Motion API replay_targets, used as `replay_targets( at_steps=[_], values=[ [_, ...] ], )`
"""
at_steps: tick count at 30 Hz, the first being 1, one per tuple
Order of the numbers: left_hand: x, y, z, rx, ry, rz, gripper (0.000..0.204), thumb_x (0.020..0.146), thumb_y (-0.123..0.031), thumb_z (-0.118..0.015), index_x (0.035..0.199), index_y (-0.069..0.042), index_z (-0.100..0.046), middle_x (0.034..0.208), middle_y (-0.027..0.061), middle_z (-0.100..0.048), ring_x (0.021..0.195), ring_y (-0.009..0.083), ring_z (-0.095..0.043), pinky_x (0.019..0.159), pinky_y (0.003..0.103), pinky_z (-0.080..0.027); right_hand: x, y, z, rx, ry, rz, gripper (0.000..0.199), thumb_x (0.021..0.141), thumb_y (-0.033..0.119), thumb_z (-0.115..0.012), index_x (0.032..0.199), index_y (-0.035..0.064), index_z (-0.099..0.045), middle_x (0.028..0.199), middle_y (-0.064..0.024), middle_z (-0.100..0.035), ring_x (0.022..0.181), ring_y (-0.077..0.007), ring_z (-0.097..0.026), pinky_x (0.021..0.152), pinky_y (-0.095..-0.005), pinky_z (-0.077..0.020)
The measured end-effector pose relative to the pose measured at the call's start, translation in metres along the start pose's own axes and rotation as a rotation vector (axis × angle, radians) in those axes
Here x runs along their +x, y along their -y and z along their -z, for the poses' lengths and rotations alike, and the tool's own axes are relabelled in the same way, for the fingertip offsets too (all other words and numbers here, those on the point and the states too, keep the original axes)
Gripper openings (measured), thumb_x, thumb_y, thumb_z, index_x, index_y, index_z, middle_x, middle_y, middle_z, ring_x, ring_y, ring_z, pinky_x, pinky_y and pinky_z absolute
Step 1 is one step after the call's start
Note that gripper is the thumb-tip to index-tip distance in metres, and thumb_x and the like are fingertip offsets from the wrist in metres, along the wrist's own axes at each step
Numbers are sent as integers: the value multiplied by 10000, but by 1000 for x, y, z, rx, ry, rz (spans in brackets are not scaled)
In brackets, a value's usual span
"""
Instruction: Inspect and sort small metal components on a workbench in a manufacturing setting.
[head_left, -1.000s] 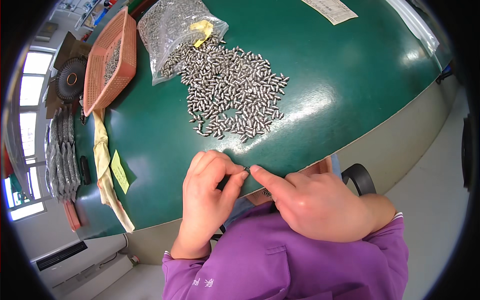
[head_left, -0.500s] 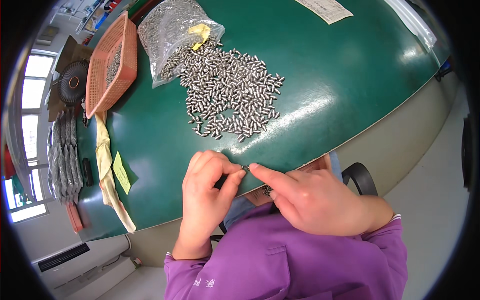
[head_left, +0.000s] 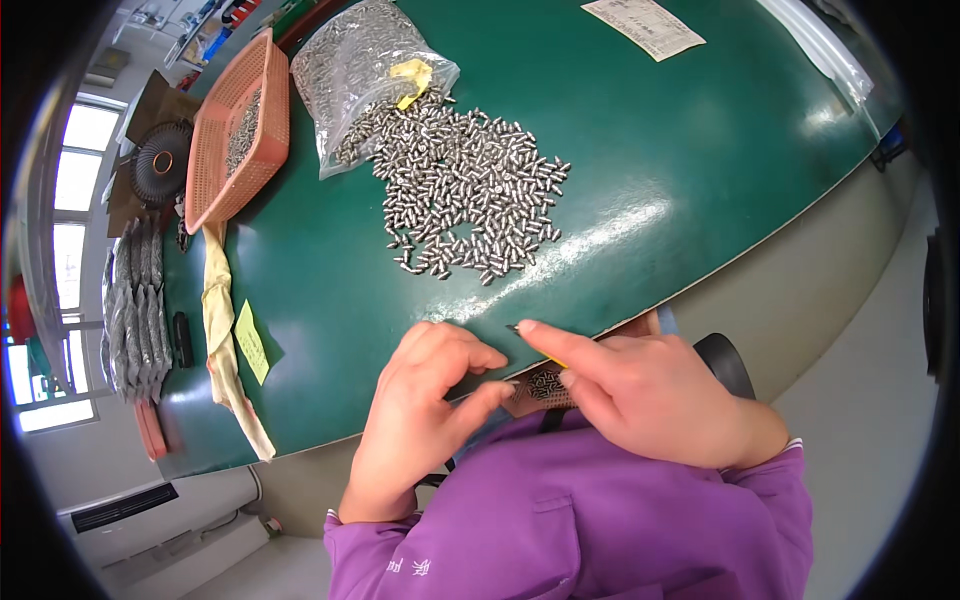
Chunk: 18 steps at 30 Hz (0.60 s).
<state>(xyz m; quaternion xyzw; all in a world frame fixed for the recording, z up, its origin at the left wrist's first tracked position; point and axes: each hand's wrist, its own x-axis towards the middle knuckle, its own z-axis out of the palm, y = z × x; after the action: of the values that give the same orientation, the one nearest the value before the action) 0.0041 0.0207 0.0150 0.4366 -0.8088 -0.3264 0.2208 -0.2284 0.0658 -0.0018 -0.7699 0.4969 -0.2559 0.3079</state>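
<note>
My left hand (head_left: 425, 400) hovers over the near table edge, thumb and forefinger apart with nothing between them. Facing it, my right hand (head_left: 650, 400) is closed around a thin tool (head_left: 554, 362) with a yellow shaft. Its dark tip shows just past my forefinger; most of it is hidden in the hand. Below the fingertips, under the table edge, is a pinkish basket (head_left: 522, 404) with small dark metal parts (head_left: 546, 384). Beyond my hands lies a wide pile of small, pointed silvery metal parts (head_left: 480, 190) on the green tabletop.
A clear plastic bag (head_left: 350, 60) of similar parts opens onto the pile. At left are an orange basket (head_left: 270, 150), a yellowish cloth strip (head_left: 218, 300), a yellow-green note (head_left: 252, 345), a black marker (head_left: 182, 340) and filled bags (head_left: 135, 310). A printed sheet (head_left: 645, 25) lies farther back.
My left thumb and forefinger have parted; the small piece pinched there is gone from them. My right hand has drawn slightly right, showing the tool's yellow shaft. The view has shifted a little.
</note>
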Motion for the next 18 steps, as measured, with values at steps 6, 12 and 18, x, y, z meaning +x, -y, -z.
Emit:
replay_targets(
  at_steps=[6,12,18],
  values=[
    [21,24,-5,389,-414,16,157,807,-2,-752,936,-41,-671,945,107,-651,872,310,-616,773,413,-498,-6,-3,-2,-17,2,-2,599,900,62,-628,1485,127,-518,800,-102,-660,662,-296,-655,630,-416,-548],
    [28,25,-9,428,-386,42,127,808,3,-741,885,-48,-654,891,93,-622,829,302,-597,752,414,-492,-7,-5,-11,49,-62,27,643,887,77,-650,1506,104,-479,742,-105,-625,611,-287,-652,587,-411,-551],
    [10,8,-13,186,-211,69,154,781,1,-757,838,-51,-624,839,71,-606,799,274,-585,696,382,-480,-6,2,-11,16,-81,-23,585,863,30,-668,1431,138,-582,827,-65,-678,702,-252,-670,640,-387,-562]
  ],
)
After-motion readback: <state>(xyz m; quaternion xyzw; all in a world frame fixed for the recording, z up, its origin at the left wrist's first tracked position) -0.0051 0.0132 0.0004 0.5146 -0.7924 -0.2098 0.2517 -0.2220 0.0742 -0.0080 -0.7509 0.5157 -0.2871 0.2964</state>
